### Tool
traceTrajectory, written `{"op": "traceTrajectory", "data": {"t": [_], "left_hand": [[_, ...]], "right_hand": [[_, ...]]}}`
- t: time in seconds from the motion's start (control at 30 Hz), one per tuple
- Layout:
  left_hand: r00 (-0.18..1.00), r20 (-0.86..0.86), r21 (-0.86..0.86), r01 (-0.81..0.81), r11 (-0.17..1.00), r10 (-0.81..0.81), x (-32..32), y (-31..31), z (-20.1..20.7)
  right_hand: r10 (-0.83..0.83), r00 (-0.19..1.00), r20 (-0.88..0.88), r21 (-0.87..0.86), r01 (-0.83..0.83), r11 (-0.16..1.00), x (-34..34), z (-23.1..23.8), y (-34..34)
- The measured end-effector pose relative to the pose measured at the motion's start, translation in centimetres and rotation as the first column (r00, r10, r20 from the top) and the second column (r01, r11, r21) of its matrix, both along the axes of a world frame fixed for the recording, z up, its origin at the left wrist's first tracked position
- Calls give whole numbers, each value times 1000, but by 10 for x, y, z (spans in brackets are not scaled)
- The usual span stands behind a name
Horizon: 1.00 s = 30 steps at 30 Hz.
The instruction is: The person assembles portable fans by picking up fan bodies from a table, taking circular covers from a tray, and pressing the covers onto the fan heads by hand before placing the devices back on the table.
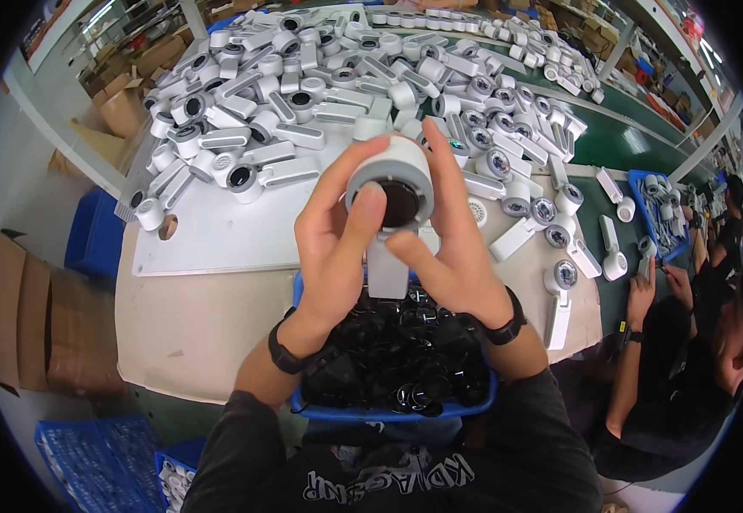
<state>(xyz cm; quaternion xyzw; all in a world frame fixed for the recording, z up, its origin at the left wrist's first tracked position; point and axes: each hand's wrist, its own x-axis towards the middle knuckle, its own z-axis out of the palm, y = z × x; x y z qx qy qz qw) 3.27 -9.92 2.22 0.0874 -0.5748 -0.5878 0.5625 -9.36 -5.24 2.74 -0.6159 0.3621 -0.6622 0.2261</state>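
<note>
The left hand (337, 244) and the right hand (461, 244) curl around the two sides of a white and gray round-headed tool (393, 158), gripping it above a blue bin (393, 416) full of shiny black parts (380, 350). The left thumb lies on its dark round face (403, 207). The right thumb seems to touch the lower rim. A big pile of similar tools (303, 98) lies behind.

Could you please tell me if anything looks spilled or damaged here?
Nothing stands out as spilled or damaged: the held white device shows no visible break, the black parts sit inside the blue bin, and the piled units are simply jumbled.
</note>
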Motion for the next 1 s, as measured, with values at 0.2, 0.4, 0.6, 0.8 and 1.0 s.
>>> {"op": "traceTrajectory", "data": {"t": [0.2, 0.4, 0.6, 0.8, 1.0], "left_hand": [[987, -151, 203, -17, 979, 49, 12, -19, 9], [960, -267, 333, 12, 943, 82, 38, -31, 22], [938, -9, 456, -305, 836, 347, 56, -48, 23], [781, 23, 88, -623, 777, 624, 82, -59, 18], [866, -30, 148, -490, 859, 499, 78, -58, 26]], "right_hand": [[466, 828, -312, 738, -98, 668, -11, 13, 2], [392, 918, -55, 623, -275, 732, -2, 2, 3], [276, 863, 422, 636, -499, 588, -28, 8, -49], [208, 723, 658, 691, -690, 213, 17, 16, -151], [299, 889, 348, 727, -457, 513, 49, 3, -277]]}}
